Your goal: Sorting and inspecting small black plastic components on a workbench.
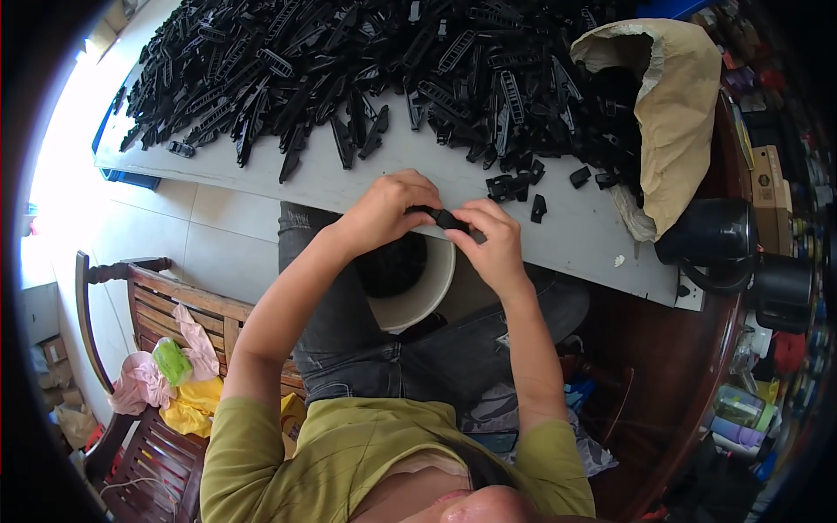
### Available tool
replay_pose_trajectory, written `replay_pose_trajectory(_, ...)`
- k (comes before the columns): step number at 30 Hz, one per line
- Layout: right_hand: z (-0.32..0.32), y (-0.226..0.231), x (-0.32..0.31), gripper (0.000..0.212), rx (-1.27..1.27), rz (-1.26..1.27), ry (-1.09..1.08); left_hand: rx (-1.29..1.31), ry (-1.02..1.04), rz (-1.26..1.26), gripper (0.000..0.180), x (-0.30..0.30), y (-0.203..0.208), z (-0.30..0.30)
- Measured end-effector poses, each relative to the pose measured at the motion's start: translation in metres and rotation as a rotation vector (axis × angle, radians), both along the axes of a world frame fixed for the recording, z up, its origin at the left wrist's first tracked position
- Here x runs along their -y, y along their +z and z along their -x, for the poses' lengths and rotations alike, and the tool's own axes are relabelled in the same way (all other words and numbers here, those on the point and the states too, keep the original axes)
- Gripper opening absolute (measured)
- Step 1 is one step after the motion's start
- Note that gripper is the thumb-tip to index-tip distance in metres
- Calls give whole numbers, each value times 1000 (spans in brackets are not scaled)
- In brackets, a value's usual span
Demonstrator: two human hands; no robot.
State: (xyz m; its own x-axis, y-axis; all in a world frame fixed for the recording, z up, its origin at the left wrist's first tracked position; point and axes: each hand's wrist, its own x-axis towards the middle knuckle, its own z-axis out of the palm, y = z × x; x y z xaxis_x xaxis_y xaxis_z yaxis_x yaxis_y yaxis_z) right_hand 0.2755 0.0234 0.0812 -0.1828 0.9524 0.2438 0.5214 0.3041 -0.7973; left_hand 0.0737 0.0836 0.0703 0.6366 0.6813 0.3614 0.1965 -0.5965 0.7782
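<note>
Both hands are pinched on a small black plastic part (450, 220), held just over the table's near edge. My left hand (389, 206) grips its left end between thumb and fingers. On its right end the fingertips of my right hand (493, 241) are closed. Whether it is one piece or two joined pieces is hidden by the fingers. Long black slotted plastic pieces (349, 131) lie in a big heap on the table beyond my hands. Several small black blocks (539, 207) lie loose to the right of them.
Below my hands, a white bucket (442, 295) with black contents stands between my legs. A brown paper sack (684, 113) lies open on the grey-white table (575, 253) at the right. Beside it is a dark kettle (711, 231). A wooden bench (174, 292) with cloths is at the left.
</note>
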Motion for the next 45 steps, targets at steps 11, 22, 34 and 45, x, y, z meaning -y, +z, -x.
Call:
replay_pose_trajectory(11,-40,18,11,37,393,-145,-603,-439,709,-433,28,-28,32,30)
replay_pose_trajectory(22,-57,1,14,17,-245,263,-531,-255,572,-195,32,-21,18,6)
replay_pose_trajectory(34,7,8,6,29,-888,279,-148,47,179,353,25,11,9,0)
replay_pose_trajectory(45,19,-8,-2,31,90,-278,-243,35,196,145,26,11,1,0)
